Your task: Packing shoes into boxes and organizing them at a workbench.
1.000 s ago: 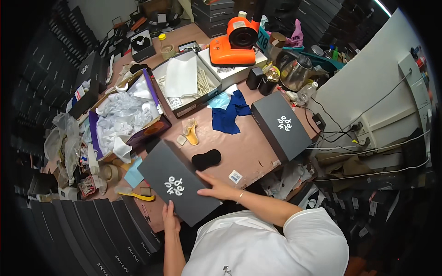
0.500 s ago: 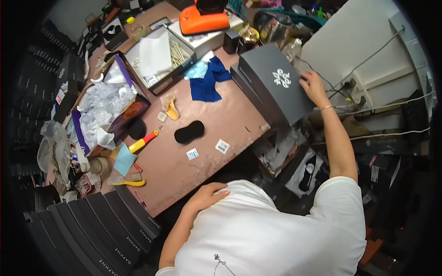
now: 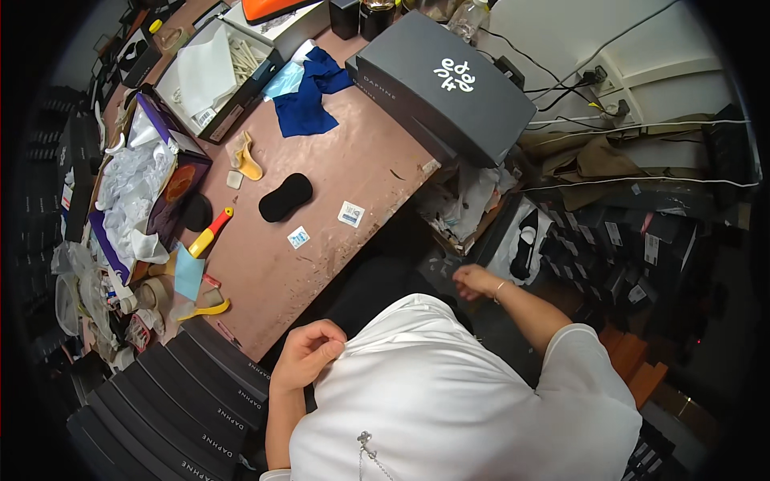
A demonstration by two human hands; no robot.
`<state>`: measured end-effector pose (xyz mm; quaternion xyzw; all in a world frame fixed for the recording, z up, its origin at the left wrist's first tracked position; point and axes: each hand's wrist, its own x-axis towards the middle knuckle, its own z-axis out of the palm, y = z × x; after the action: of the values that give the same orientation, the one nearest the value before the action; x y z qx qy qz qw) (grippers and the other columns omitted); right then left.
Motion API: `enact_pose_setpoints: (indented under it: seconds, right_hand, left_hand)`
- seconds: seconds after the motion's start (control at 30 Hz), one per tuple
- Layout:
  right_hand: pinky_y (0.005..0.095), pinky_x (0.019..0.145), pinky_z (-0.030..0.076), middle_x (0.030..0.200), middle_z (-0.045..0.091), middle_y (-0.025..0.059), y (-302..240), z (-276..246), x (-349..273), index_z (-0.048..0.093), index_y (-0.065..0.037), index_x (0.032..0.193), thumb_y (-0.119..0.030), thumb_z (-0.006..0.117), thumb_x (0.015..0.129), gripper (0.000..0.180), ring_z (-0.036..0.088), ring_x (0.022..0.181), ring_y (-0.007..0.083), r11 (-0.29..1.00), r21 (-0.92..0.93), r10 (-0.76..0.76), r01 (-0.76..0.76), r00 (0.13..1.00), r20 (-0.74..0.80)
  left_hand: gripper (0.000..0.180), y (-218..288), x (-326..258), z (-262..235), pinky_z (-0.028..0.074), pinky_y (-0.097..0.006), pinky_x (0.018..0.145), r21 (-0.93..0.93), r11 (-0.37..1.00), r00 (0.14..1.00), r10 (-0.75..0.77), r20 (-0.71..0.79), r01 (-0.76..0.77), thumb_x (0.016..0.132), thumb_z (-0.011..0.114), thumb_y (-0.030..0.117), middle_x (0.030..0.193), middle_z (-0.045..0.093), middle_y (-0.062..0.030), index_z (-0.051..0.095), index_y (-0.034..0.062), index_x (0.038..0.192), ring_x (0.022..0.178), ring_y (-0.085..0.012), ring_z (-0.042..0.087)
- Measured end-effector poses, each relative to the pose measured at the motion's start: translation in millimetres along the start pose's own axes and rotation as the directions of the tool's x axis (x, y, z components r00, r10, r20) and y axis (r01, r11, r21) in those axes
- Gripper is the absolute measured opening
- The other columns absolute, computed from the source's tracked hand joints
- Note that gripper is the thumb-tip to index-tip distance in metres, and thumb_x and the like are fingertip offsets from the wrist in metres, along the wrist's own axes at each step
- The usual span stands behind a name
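Reaching empty and loosely curled off the desk (image 3: 265, 272) edge, right hand (image 3: 475, 280) nearest the shoe (image 3: 525, 244) lying just beyond, long axis running away; left hand (image 3: 309, 353) clenched on white shirt (image 3: 457, 401).

The left hand (image 3: 307, 353) is curled against the white shirt (image 3: 449, 401); its palm is hidden. The right hand (image 3: 475, 280) hangs below the table (image 3: 353, 160) edge; its fingertips are blurred. The orange object (image 3: 273, 8) is cut off by the top edge
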<state>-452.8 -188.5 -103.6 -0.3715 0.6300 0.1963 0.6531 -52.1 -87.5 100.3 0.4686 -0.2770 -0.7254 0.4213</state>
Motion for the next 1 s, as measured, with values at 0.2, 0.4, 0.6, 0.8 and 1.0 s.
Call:
enact_pose_setpoints:
  seconds: [0.2, 0.4, 0.6, 0.8, 1.0]
  right_hand:
    - [0.0487, 0.079, 0.053, 0.105, 0.067, 0.0138, 233, 113, 48, 0.063, -0.002, 0.110, -0.036, 0.053, 0.092, 0.040, 0.065, 0.098, 0.0289, 0.921, 0.247, 0.157, -0.302, 0.866, 0.475]
    - [0.0506, 0.085, 0.049, 0.109, 0.067, 0.0134, 172, 134, 10, 0.063, -0.004, 0.112, -0.039, 0.052, 0.092, 0.043, 0.063, 0.102, 0.0292, 0.768, 0.460, 0.166, -0.445, 0.832, 0.529]
    - [0.0525, 0.091, 0.046, 0.113, 0.066, 0.0131, 113, 107, -3, 0.063, -0.005, 0.114, -0.043, 0.051, 0.092, 0.045, 0.061, 0.107, 0.0294, 0.697, 0.518, 0.162, -0.496, 0.812, 0.561]
    - [0.0544, 0.097, 0.042, 0.116, 0.066, 0.0128, 23, 54, -38, 0.063, -0.007, 0.116, -0.046, 0.050, 0.092, 0.048, 0.060, 0.112, 0.0297, 0.669, 0.512, 0.188, -0.539, 0.789, 0.585]
    - [0.0304, 0.045, 0.058, 0.086, 0.071, 0.0099, -103, 16, -56, 0.057, -0.012, 0.123, -0.079, 0.036, 0.082, 0.081, 0.070, 0.060, 0.0219, 0.876, 0.277, 0.067, -0.395, 0.668, 0.741]
  left_hand:
    - [0.007, 53, -12, 24, 0.044, -0.024, 0.062, 0.302, 0.930, 0.977, 0.210, 0.026, -0.208, 0.085, 0.066, 0.003, 0.081, 0.063, -0.0092, 0.063, -0.0026, 0.083, 0.069, -0.0139, 0.057]
    - [0.024, 31, 32, 20, 0.048, -0.031, 0.071, 0.608, 0.775, 0.984, -0.168, -0.063, 0.171, 0.086, 0.068, 0.021, 0.087, 0.066, -0.0110, 0.067, -0.0003, 0.096, 0.080, -0.0252, 0.063]
    - [0.024, 19, 65, 21, 0.047, -0.042, 0.083, 0.950, 0.298, 0.991, -0.070, 0.117, -0.091, 0.081, 0.069, 0.015, 0.092, 0.064, -0.0158, 0.066, 0.0023, 0.101, 0.094, -0.0353, 0.058]
    - [0.012, 5, 18, -11, 0.049, -0.043, 0.072, 0.945, 0.327, 0.999, 0.028, -0.022, 0.012, 0.081, 0.066, 0.010, 0.085, 0.062, -0.0181, 0.063, -0.0001, 0.087, 0.081, -0.0373, 0.060]
    - [0.016, -4, -77, -42, 0.049, -0.037, 0.074, 0.710, 0.598, 0.922, -0.146, -0.359, 0.371, 0.083, 0.066, 0.013, 0.087, 0.061, -0.0162, 0.060, 0.0002, 0.089, 0.085, -0.0316, 0.062]
